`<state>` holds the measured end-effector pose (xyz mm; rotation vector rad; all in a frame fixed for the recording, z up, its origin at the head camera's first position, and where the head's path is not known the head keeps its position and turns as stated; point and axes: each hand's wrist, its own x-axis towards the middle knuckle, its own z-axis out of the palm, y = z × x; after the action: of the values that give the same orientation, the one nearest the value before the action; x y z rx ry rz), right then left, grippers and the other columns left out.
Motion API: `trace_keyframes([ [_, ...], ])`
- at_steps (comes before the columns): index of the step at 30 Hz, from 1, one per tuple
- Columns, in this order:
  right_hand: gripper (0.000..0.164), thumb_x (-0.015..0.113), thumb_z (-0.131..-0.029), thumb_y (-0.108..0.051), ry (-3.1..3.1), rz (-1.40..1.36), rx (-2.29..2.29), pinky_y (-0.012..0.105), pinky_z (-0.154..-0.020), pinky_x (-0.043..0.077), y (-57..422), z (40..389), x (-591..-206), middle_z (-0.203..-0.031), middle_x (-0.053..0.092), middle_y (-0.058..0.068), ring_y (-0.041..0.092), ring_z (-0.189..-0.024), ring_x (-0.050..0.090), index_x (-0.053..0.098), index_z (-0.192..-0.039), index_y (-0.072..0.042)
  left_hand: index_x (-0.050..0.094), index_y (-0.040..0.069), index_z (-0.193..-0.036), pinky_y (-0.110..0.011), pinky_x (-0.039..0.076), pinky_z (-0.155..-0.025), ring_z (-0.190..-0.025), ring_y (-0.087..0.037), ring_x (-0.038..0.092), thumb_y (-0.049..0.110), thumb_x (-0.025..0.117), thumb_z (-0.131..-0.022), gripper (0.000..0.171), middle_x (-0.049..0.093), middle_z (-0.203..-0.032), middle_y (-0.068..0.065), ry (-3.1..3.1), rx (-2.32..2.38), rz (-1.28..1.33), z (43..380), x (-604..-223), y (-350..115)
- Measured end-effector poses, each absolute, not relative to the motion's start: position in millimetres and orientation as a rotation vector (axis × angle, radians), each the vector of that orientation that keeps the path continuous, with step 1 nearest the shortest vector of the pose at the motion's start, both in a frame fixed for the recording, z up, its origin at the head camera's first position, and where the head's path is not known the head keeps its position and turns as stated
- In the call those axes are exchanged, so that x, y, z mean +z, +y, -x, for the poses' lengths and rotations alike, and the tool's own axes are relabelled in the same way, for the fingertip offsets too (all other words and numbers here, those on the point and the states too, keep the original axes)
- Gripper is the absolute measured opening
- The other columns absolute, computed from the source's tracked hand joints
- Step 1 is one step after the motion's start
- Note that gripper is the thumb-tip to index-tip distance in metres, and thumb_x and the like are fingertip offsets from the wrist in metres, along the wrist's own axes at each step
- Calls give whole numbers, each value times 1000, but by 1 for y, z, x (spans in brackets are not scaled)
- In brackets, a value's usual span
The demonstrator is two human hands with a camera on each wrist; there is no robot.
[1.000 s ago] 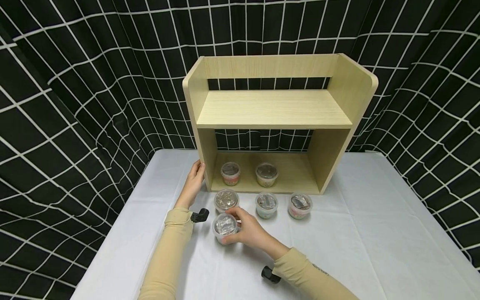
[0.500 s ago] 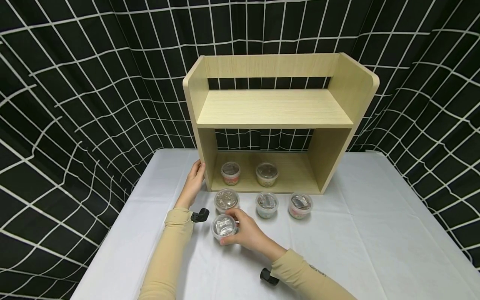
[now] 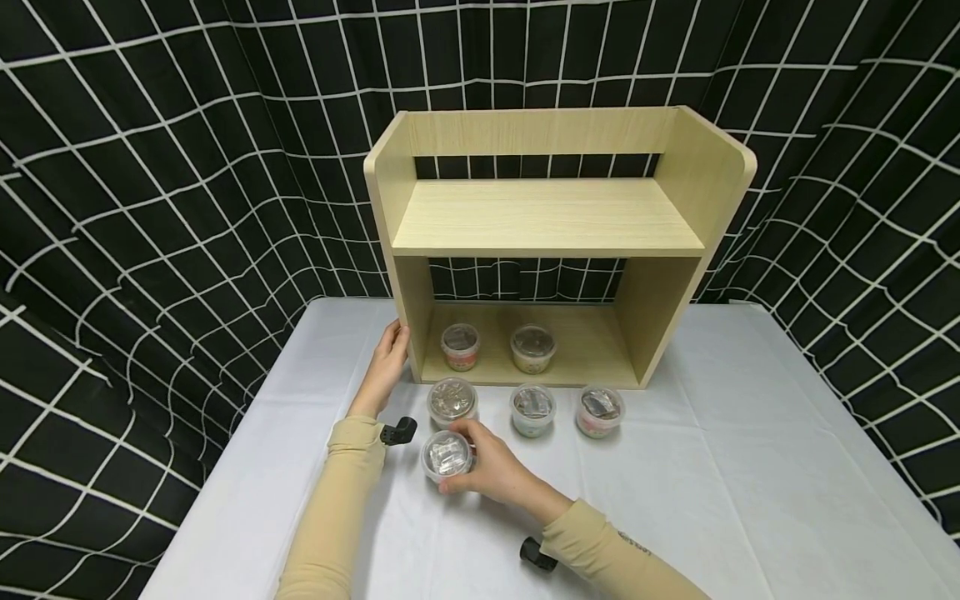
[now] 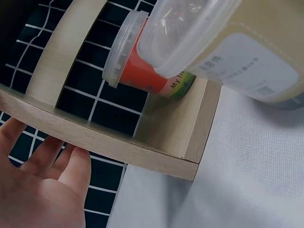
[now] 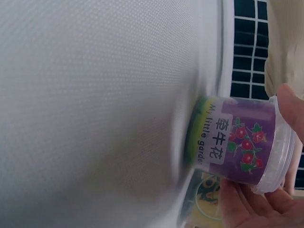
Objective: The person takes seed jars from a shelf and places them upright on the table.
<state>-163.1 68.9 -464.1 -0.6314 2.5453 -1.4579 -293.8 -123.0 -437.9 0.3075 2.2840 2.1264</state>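
My right hand (image 3: 495, 468) grips a lidded plastic tub (image 3: 447, 457) between thumb and fingers, near the front of the tablecloth. In the right wrist view this tub (image 5: 237, 142) shows a purple label with red flowers and the words "My little garden". My left hand (image 3: 385, 368) touches the outer left side of a wooden shelf unit (image 3: 547, 253); in the left wrist view its extended fingers (image 4: 76, 173) lie against that side board. Directly behind the gripped tub stands another lidded tub (image 3: 452, 400).
Two tubs, one red-labelled (image 3: 461, 348) and one yellowish (image 3: 533, 350), stand on the lower shelf. In front of the unit are a pale green tub (image 3: 533, 412) and a pink one (image 3: 600, 413) on the white tablecloth (image 3: 720, 500). A black gridded curtain (image 3: 150, 208) surrounds the table.
My right hand has shifted very slightly left with the tub in its grip. The left hand and the other tubs have stayed in place.
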Motion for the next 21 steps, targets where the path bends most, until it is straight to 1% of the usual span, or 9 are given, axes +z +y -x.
trace_keyframes([
  [3,78,80,-58,-30,2534,643,-1448,32,-87,40,70,163,-463,-119,46,6,20,-105,46,39,-121,-10,25,14,-135,-35,25,-100,-121,-22,28,42,34,-91,52,29,-133,-10,2278,2138,-306,299,-445,-125],
  [8,78,79,-57,-35,2541,706,-1422,34,-88,39,75,165,-460,-115,47,5,19,-103,46,41,-120,-8,27,17,-133,-33,26,-99,-119,-19,31,47,35,-89,54,31,-132,-5,2282,2143,-305,304,-454,-127],
  [11,79,79,-57,-36,2537,725,-1422,35,-89,39,80,168,-456,-114,48,4,21,-103,45,42,-119,-7,26,16,-134,-35,25,-100,-120,-20,29,45,34,-90,53,30,-133,-7,2281,2135,-321,302,-452,-127],
  [14,78,79,-58,-35,2520,734,-1439,36,-91,37,86,170,-449,-115,47,8,24,-104,44,42,-120,-5,23,14,-135,-37,23,-100,-121,-24,27,40,32,-92,51,28,-134,-10,2278,2122,-339,298,-444,-125],
  [17,76,78,-61,-29,2473,756,-1477,39,-92,35,92,174,-441,-117,45,13,28,-106,43,40,-120,-1,21,12,-136,-38,22,-100,-122,-26,27,36,29,-94,49,28,-134,-12,2289,2106,-355,292,-437,-124],
  [21,74,78,-63,-25,2439,750,-1507,38,-94,33,100,178,-428,-120,43,14,28,-109,41,39,-121,-1,21,11,-136,-38,23,-100,-122,-26,27,34,28,-95,48,27,-134,-13,2297,2096,-358,289,-433,-122],
])
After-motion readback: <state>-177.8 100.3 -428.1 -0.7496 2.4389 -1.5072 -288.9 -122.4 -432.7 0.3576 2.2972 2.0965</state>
